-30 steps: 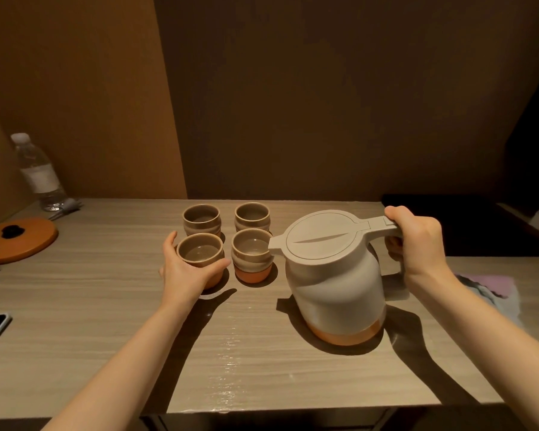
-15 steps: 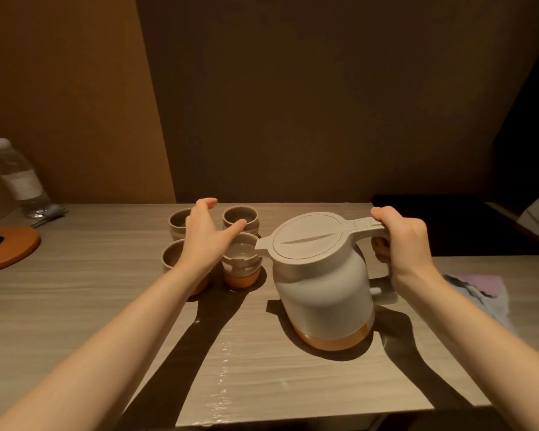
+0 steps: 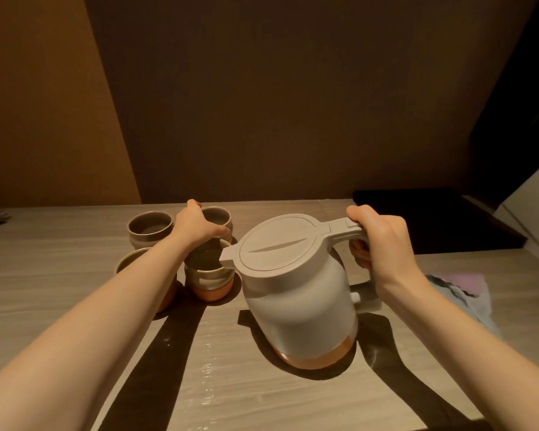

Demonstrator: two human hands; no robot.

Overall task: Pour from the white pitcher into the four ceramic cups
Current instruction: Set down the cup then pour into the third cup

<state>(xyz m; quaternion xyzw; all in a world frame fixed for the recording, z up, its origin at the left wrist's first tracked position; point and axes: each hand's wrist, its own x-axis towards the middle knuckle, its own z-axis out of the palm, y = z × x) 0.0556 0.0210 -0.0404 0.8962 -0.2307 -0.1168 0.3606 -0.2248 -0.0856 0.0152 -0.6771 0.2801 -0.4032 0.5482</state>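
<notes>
The white pitcher (image 3: 299,293) with a copper base stands on the wooden table (image 3: 59,275), lid closed. Its spout reaches over the rim of the front right cup (image 3: 210,279). My right hand (image 3: 381,241) is closed around the pitcher's handle. Four grey ceramic cups with copper bottoms sit in a square to the pitcher's left. My left hand (image 3: 196,225) wraps the back right cup (image 3: 220,214), thumb in front and fingers behind. The back left cup (image 3: 150,227) stands free. My left forearm partly hides the front left cup (image 3: 129,262).
A folded pale cloth (image 3: 462,289) lies right of the pitcher. A black slab (image 3: 433,219) covers the back right of the table, with a white box (image 3: 535,206) beyond it. Dark walls rise right behind the cups. The table's front edge runs along the bottom.
My left hand left the front left cup and reached over to the back right cup, closing on it. My right hand and the pitcher kept their place on the table.
</notes>
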